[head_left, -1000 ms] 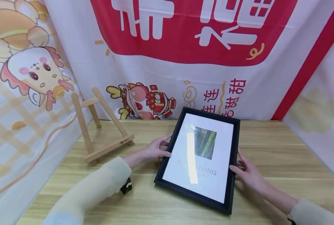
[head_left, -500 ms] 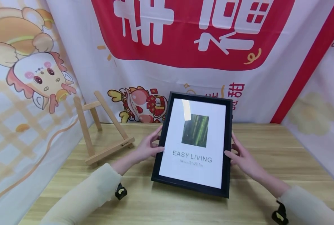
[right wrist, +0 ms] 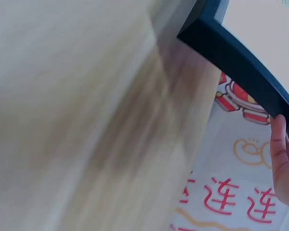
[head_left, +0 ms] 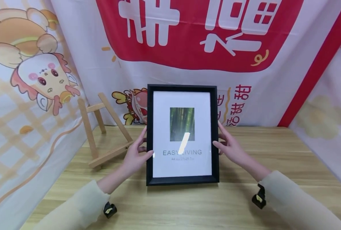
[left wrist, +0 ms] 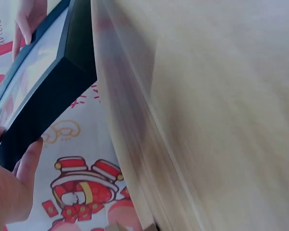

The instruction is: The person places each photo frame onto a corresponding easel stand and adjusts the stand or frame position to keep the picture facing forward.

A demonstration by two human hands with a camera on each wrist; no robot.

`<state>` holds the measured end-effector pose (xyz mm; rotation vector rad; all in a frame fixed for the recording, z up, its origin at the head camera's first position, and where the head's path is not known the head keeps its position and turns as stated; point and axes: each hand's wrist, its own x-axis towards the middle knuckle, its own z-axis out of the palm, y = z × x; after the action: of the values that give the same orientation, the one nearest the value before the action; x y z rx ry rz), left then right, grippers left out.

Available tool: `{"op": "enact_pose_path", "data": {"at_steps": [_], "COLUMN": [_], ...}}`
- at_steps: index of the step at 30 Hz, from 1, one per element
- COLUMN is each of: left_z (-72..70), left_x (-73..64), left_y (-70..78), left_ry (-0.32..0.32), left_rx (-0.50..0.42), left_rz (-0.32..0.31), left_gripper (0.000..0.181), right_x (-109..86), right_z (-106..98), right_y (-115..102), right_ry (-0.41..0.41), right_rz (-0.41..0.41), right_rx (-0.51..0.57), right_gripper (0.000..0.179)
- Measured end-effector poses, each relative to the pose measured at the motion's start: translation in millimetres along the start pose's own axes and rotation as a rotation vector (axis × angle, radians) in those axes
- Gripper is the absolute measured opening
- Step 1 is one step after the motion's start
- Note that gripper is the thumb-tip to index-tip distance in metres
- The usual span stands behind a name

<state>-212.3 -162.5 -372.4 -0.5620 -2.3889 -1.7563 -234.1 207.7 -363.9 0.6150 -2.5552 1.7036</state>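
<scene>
Both hands, left hand and right hand, grip the rectangular black-framed picture, now swung left and straightened, nearer the pale wooden easel.

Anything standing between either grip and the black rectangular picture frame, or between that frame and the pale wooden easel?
Nothing visible separates left grip or right grip from the frame: both hold its sides. In the head view, the left grip stands between frame and easel.
</scene>
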Motion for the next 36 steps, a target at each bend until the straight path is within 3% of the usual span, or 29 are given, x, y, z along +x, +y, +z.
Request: {"op": "enact_pose_path", "data": {"at_steps": [5, 13, 20, 25, 32, 36], "left_z": [-13.3, -36.8, -56.8, -72.3, -96.5, -105.1], "left_x": [-16.2, -42.1, -59.2, -69.0, -71.5, -70.7], "left_y": [-0.9, -1.8, -3.2, -0.7, 0.2, 2.3], "left_ry": [0.095, 0.226, 0.389, 0.477, 0.548, 0.577], "left_rx": [0.058, 0.129, 0.128, 0.096, 0.229, 0.256], "left_rz": [0.063, 0.092, 0.147, 0.186, 0.266, 0.302], "left_gripper": [0.091, 0.093, 0.094, 0.093, 0.093, 0.092], "right_x": [21.7, 61.8, 99.3, 120.0, 142.1, 152.0], "right_z": [14.7, 44.8, 78.2, 102.7, 128.9, 138.4], "right_y": [-9.0, -22.0, -40.9, -54.5, -71.6, -79.0], "right_ry": [-0.05, -0.138, -0.178, -0.166, -0.11, -0.077], "right_rz": [-0.012, -0.052, -0.101, -0.195, -0.262, -0.31], "right_rx": [-0.02, 0.03, 0.033, 0.0, -0.011, -0.037], "right_gripper": [0.079, 0.079, 0.081, 0.078, 0.078, 0.078]}}
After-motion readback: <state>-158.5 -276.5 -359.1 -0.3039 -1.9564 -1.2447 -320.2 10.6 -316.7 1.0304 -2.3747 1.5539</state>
